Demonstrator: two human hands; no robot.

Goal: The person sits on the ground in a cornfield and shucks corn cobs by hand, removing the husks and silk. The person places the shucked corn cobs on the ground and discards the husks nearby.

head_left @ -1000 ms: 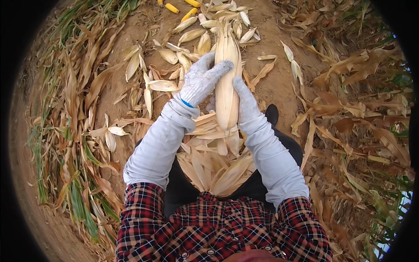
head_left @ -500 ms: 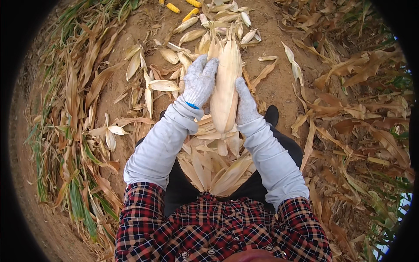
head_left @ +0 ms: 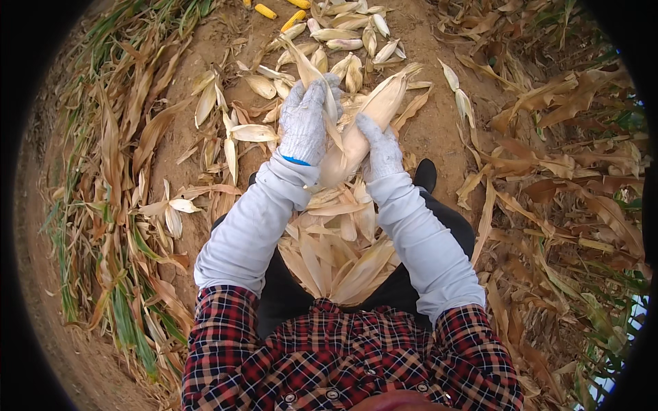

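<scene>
An ear of corn [head_left: 385, 99] in pale, dry husk slants over my lap, its tip up to the right. My right hand [head_left: 381, 147], in a whitish knit glove, is closed round its right side, thumb on the husk. My left hand [head_left: 303, 123], gloved alike with a blue cuff edge, grips a strip of corn husk [head_left: 301, 65] pulled away from the ear. Some of its fingers hide behind the strip. Whether the strip is still joined at the ear's base is hard to see. Below the hands, loose husks [head_left: 343, 267] lie heaped between my legs.
Ahead on the brown soil lies a pile of husked-over ears [head_left: 336, 33], with several bare yellow cobs [head_left: 265, 11] at its left. Dry stalks and leaves [head_left: 137, 130] line the left side, and more dry leaves [head_left: 548, 178] cover the right. My dark shoe [head_left: 425, 175] stands right of the ear.
The ear has tilted from upright, its tip now to the right and its base to the left. My left hand has drawn a husk strip away from it.
</scene>
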